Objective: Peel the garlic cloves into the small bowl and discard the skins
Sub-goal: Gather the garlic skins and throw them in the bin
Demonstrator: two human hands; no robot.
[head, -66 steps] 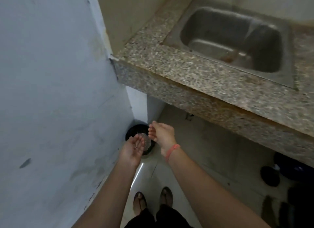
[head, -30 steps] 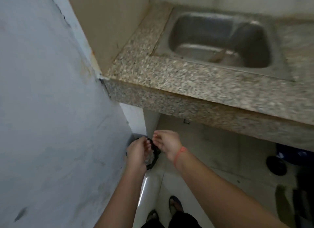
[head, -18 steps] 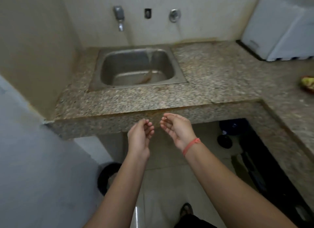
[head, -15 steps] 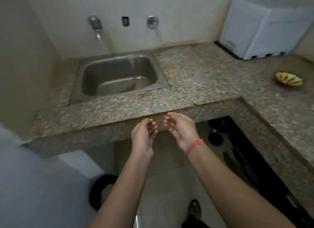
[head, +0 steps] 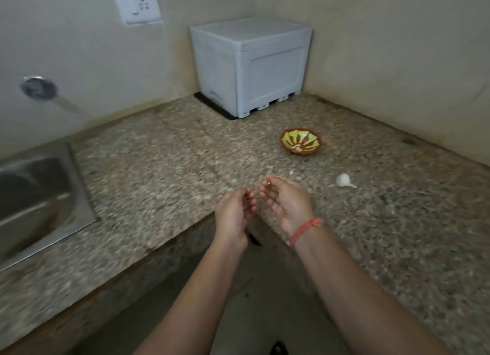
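Note:
A small bowl (head: 301, 143), green inside with a red-brown rim, sits on the speckled granite counter (head: 169, 169) with pale peeled cloves in it. A white garlic bulb (head: 343, 180) with a stem lies to its right and nearer me. My left hand (head: 234, 215) and my right hand (head: 287, 205), which has an orange thread on the wrist, hover side by side over the counter's front edge. Both palms are cupped and face up, with nothing in them. The bowl lies beyond the right hand, and the garlic bulb to its right.
A grey plastic box (head: 252, 63) stands in the back corner against the wall. The steel sink (head: 34, 195) is set into the counter at the left. A wall socket (head: 136, 6) and a round tap fitting (head: 38, 87) are on the back wall.
My hands rose from the black bin on the floor by the left wall and came up to the counter edge. The view swung right from the sink to the bowl corner.

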